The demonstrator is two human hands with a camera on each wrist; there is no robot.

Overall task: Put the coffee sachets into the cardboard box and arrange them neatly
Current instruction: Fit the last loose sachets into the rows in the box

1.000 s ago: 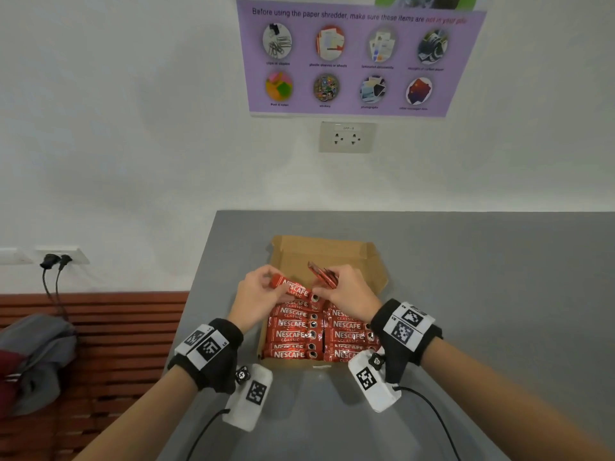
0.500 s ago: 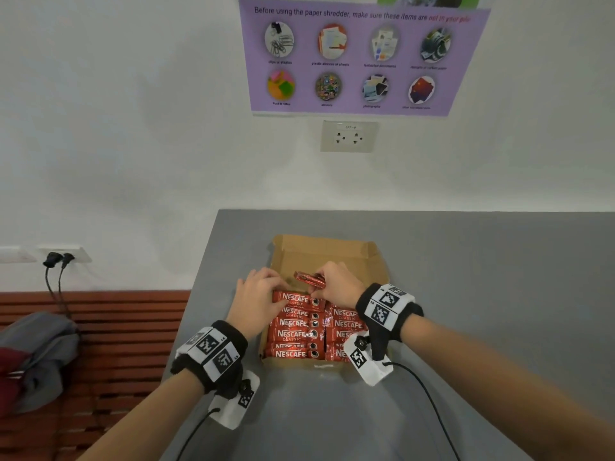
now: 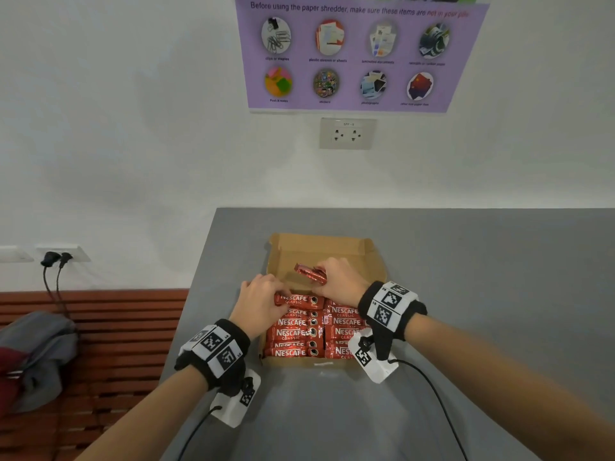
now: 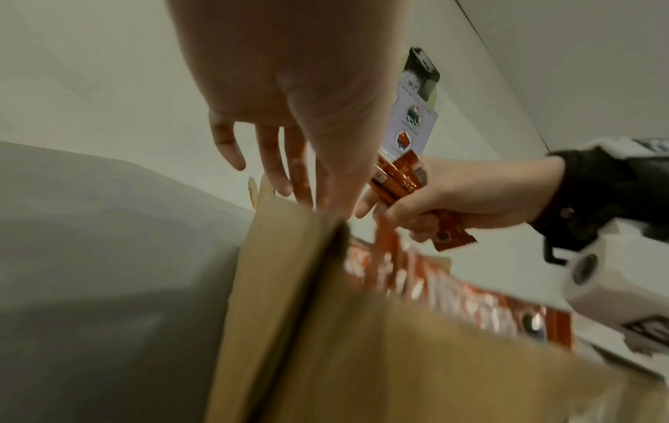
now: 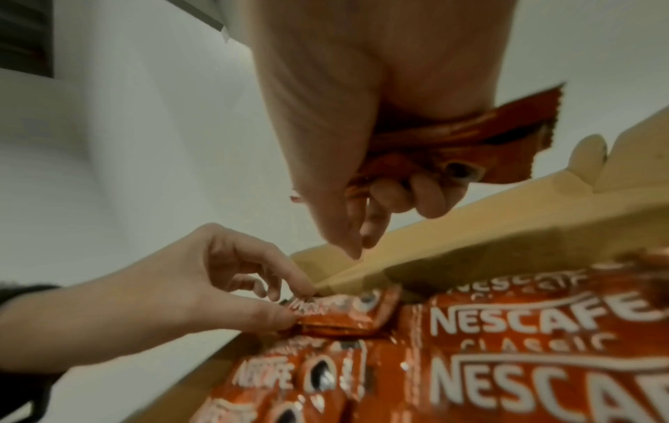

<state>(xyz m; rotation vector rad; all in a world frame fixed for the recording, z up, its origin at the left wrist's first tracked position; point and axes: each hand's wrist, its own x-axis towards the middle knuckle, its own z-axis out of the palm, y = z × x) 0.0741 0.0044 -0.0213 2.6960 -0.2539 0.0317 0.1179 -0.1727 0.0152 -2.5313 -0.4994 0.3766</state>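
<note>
An open cardboard box sits on the grey table, its near half filled with two columns of red Nescafe sachets. My left hand pinches the left end of the farthest sachet in the left column; the right wrist view shows thumb and fingers on that sachet. My right hand hovers over the box's bare far half and grips a small bundle of sachets. The same bundle shows in the left wrist view, and the bundle is also in the right wrist view.
The table runs to the right and toward me; its left edge lies close to the box. Left of it stands a wooden slatted bench with a grey bag. The white wall behind carries a socket and a purple poster.
My left hand has lowered its sachet from above the box onto the far end of the left column. My right hand, still holding the bundle, has shifted slightly toward the box's far side.
</note>
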